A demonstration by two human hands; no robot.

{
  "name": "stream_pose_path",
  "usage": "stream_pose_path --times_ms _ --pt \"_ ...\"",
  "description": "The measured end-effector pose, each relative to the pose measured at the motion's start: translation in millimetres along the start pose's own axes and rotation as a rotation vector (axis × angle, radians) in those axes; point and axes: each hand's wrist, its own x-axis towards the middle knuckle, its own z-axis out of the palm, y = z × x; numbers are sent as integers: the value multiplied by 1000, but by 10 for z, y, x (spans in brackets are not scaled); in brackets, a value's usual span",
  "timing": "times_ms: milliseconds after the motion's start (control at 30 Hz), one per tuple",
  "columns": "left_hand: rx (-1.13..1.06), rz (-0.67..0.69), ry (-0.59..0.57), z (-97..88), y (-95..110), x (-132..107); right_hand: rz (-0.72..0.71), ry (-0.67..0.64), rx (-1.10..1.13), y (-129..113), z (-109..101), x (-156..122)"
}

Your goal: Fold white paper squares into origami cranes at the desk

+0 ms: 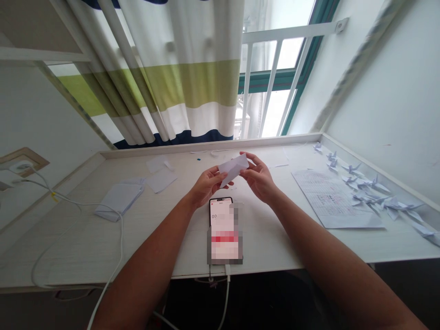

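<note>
A black-rimmed phone with a lit screen [223, 227] lies nearest, just below both hands. Leftward sits a stack of white paper sheets [118, 201]. The left hand [205, 184] and right hand [260, 178], fingers curled, pinch a folded white paper piece [234, 168] between them. Rightward lie a marked white sheet [335, 199] and folded white paper figures [373, 184], perhaps cranes.

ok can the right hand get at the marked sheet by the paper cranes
Probably yes: nothing visible stands between the right hand and the marked sheet, though that hand is holding the folded paper.
</note>
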Motion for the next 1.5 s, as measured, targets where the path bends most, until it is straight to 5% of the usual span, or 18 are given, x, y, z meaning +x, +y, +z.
stream_pose_path --times_ms 300,567,733,933,1133,1500 --pt "-10 3 42 -11 -43 27 37 67 -138 137 -25 49" --pt "53 66 308 -50 -195 134 62 -21 -222 241 -70 74" --pt "326 219 381 -25 -242 114 -56 57 -259 265 -52 76" --pt "505 296 334 83 -202 40 -80 134 -320 221 -5 16" --pt "588 292 304 78 -216 41 -181 62 -391 239 42 -42" --pt "295 237 209 91 -289 88 -271 -25 -426 214 92 -86"
